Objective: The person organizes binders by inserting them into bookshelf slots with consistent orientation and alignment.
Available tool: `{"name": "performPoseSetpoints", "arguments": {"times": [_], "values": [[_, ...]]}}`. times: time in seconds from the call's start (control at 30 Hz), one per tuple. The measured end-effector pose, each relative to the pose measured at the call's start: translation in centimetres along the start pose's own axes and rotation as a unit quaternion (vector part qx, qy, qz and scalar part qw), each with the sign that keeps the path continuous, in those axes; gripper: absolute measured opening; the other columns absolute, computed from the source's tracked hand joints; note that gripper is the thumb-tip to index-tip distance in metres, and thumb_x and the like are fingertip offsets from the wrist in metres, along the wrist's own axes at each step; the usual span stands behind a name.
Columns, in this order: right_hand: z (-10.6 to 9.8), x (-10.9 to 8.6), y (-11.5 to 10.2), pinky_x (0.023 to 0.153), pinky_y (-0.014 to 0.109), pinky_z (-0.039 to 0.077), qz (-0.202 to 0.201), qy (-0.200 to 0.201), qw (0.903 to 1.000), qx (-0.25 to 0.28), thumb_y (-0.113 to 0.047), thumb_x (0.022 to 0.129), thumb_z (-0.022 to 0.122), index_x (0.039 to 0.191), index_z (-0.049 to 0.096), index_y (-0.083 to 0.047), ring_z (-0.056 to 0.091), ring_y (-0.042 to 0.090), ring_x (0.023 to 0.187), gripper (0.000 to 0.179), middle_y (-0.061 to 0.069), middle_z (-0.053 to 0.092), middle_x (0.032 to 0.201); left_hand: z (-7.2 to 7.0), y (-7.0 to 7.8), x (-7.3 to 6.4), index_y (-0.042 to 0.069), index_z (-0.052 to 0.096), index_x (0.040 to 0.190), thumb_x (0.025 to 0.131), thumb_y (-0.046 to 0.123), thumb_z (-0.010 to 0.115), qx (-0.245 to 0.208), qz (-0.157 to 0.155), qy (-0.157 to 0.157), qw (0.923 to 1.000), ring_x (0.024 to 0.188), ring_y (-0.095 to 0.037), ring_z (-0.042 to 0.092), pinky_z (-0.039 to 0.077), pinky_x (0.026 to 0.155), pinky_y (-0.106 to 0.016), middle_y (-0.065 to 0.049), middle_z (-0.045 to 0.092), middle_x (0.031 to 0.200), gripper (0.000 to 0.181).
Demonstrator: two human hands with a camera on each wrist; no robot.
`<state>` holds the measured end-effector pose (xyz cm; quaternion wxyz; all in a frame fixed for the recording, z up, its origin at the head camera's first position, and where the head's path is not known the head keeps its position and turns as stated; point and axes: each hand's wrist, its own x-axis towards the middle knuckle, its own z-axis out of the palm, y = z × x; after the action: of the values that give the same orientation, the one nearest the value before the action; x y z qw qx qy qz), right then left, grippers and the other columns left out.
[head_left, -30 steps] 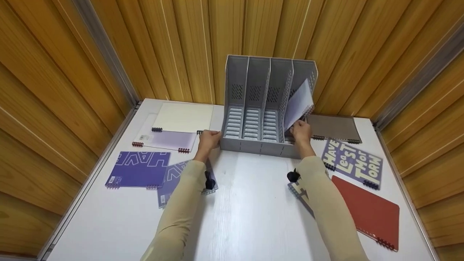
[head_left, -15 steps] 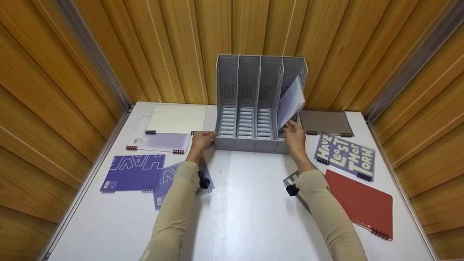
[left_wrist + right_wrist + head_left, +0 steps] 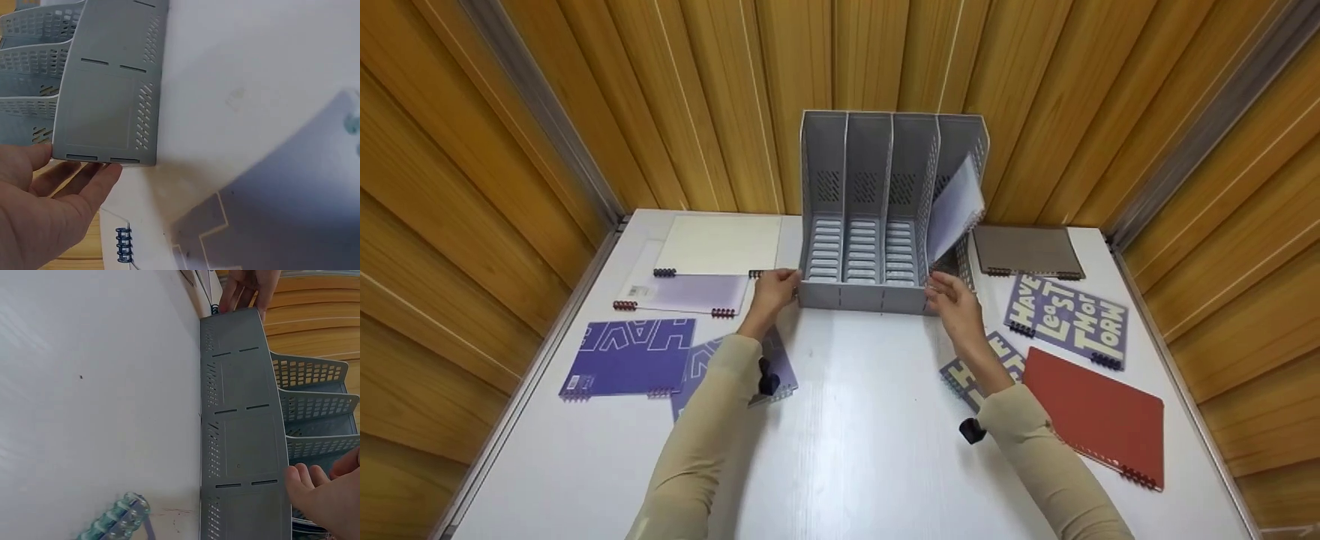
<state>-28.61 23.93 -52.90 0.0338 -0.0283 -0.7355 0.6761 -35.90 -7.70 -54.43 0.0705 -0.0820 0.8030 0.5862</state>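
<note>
Grey file rack (image 3: pixel 877 225), four slots wide, stands upright at the back of a white table (image 3: pixel 855 450), a pale notebook (image 3: pixel 956 206) leaning in its right-hand slot. The left hand (image 3: pixel 772 291) rests relaxed fingers against the rack's left front corner, while the right hand (image 3: pixel 956 304) hovers loosely open just beside the right front corner, holding nothing.

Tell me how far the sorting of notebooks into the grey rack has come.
Done: one pale lilac notebook leans in the rightmost slot of the grey plastic file rack. In hand: left hand and right hand touch the rack's front corners. Left: three slots bare; other notebooks, like the red one, lie on the table.
</note>
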Motion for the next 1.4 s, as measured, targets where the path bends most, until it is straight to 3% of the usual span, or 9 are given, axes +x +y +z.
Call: {"name": "performPoseSetpoints", "arguments": {"times": [0.23,0.53,0.63,0.77,0.87,0.97,1.07,1.27,1.4], "values": [[-0.6,-2.2,1.4,0.107,0.040,0.048,0.018,-0.033,0.9990,-0.023,0.000,0.105,0.044,0.143,0.048,0.006,0.055,0.036,0.131,0.039,0.028,0.052,0.144,-0.7,-0.5,-2.5,-0.008,0.054,0.137,0.106,0.019,0.047,0.055,0.067,0.001,0.9963,0.119,-0.036,0.062,0.051,0.100,-0.043,-0.025,0.062,0.131,0.042],[0.2,-3.8,2.8,0.103,0.038,0.051,0.037,-0.035,0.9975,-0.050,0.001,0.103,0.047,0.139,0.053,0.006,0.059,0.036,0.127,0.036,0.023,0.057,0.140,-2.9,-2.2,-7.2,-0.010,0.052,0.138,0.097,0.001,0.050,0.158,0.136,-0.037,0.9772,0.123,-0.043,0.060,0.051,0.102,-0.049,-0.029,0.059,0.136,0.042],[0.8,-4.2,3.3,0.104,0.039,0.051,0.044,-0.042,0.9974,-0.040,0.001,0.103,0.049,0.139,0.054,0.005,0.059,0.036,0.127,0.037,0.023,0.057,0.140,-3.8,-3.1,-9.0,-0.010,0.053,0.136,0.096,-0.001,0.054,0.229,0.174,-0.041,0.9569,0.125,-0.045,0.058,0.047,0.105,-0.051,-0.030,0.058,0.135,0.041],[2.0,-4.9,3.9,0.104,0.041,0.051,0.052,-0.051,0.9973,-0.003,0.001,0.102,0.050,0.138,0.054,0.007,0.059,0.038,0.126,0.037,0.024,0.058,0.139,-4.9,-4.7,-11.5,-0.010,0.056,0.134,0.094,-0.002,0.060,0.334,0.233,-0.036,0.9127,0.123,-0.046,0.057,0.047,0.105,-0.054,-0.030,0.060,0.131,0.040],[3.2,-5.4,4.4,0.102,0.040,0.052,0.060,-0.060,0.9961,0.024,0.001,0.102,0.050,0.137,0.054,0.008,0.059,0.039,0.125,0.036,0.026,0.058,0.138,-5.6,-6.0,-13.0,-0.012,0.058,0.129,0.092,-0.003,0.063,0.381,0.275,-0.024,0.8825,0.114,-0.048,0.061,0.051,0.100,-0.054,-0.030,0.062,0.124,0.039],[4.6,-5.9,4.9,0.100,0.038,0.053,0.081,-0.074,0.9934,0.034,-0.001,0.101,0.053,0.136,0.056,0.007,0.061,0.037,0.124,0.035,0.025,0.058,0.137,-6.3,-7.0,-14.3,-0.015,0.061,0.123,0.089,-0.004,0.066,0.406,0.292,-0.008,0.8661,0.109,-0.048,0.063,0.052,0.097,-0.054,-0.030,0.064,0.119,0.036],[6.0,-6.3,5.2,0.099,0.038,0.054,0.111,-0.101,0.9877,0.043,-0.003,0.103,0.052,0.136,0.056,0.004,0.061,0.034,0.123,0.034,0.024,0.057,0.139,-7.0,-7.7,-15.6,-0.016,0.062,0.121,0.088,-0.003,0.066,0.410,0.270,-0.004,0.8715,0.112,-0.049,0.061,0.050,0.100,-0.055,-0.031,0.063,0.120,0.035],[8.5,-6.7,5.9,0.100,0.039,0.054,0.137,-0.169,0.9734,0.071,-0.006,0.107,0.043,0.142,0.047,0.008,0.060,0.037,0.124,0.038,0.027,0.052,0.144,-8.3,-9.8,-17.7,-0.016,0.059,0.125,0.089,0.000,0.064,0.401,0.195,-0.005,0.8949,0.125,-0.054,0.050,0.040,0.109,-0.060,-0.034,0.055,0.134,0.040],[10.3,-6.8,5.9,0.097,0.040,0.055,0.152,-0.174,0.9682,0.096,-0.006,0.107,0.042,0.143,0.046,0.008,0.062,0.037,0.122,0.039,0.028,0.052,0.143,-9.2,-11.0,-18.7,-0.015,0.058,0.130,0.090,0.003,0.063,0.399,0.159,-0.007,0.9030,0.133,-0.055,0.043,0.035,0.112,-0.062,-0.034,0.048,0.142,0.044]]}}
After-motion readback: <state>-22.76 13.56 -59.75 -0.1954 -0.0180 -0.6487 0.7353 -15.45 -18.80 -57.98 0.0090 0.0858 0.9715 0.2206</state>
